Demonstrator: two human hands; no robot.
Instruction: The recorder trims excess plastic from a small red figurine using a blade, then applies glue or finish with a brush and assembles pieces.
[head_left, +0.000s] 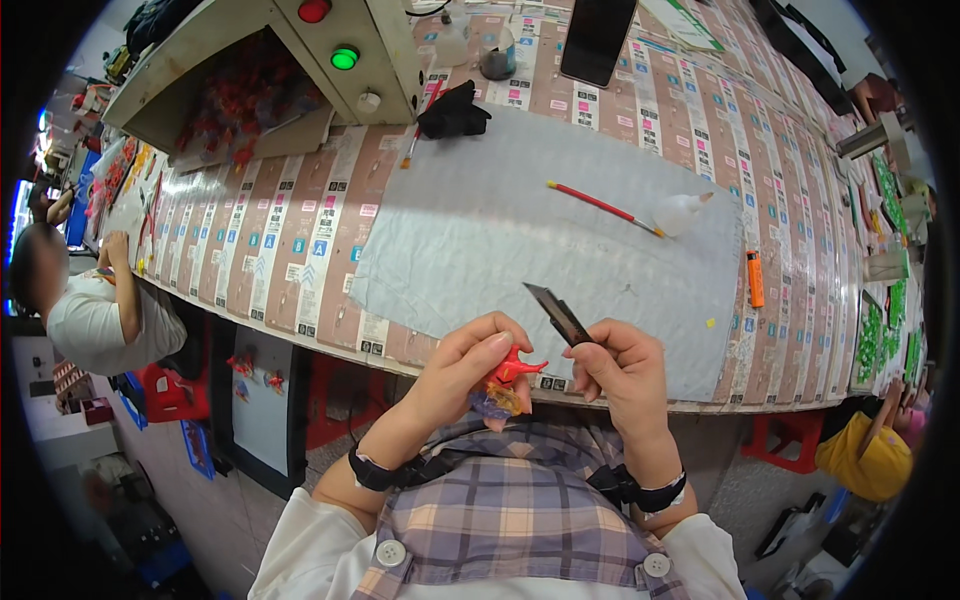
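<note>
Red plastic figure (512,368), some little toy with points sticking out, is pinched in the left hand (468,370), fingers curled tight around it, with a yellowish-blue piece tucked under it against the palm. It sits right over the near edge of the worktop (800,200), about 6 o'clock in the view. The right hand (625,372) is just beside it at 3 o'clock from the toy, closed around a craft knife (558,313) whose dark blade points up toward 11 o'clock. Blade tip isn't touching the figure, they're a bit apart.

Both hands hover in front of a grey mat (480,240) laid on the worktop. On that mat, up toward 1 o'clock from the hands, there's a red paintbrush (603,208) lying slantwise with its tip near a small white squeeze bottle (682,212) on its side. An orange lighter (755,278) lies off the mat at about 2 o'clock. Further back, near 12 o'clock, a black cloth (453,112) sits by a beige control box (350,50) with a red and a green button, and a dark phone (597,38) lies beyond that. Another person in a white shirt (100,325) sits way over at 9 o'clock.
</note>
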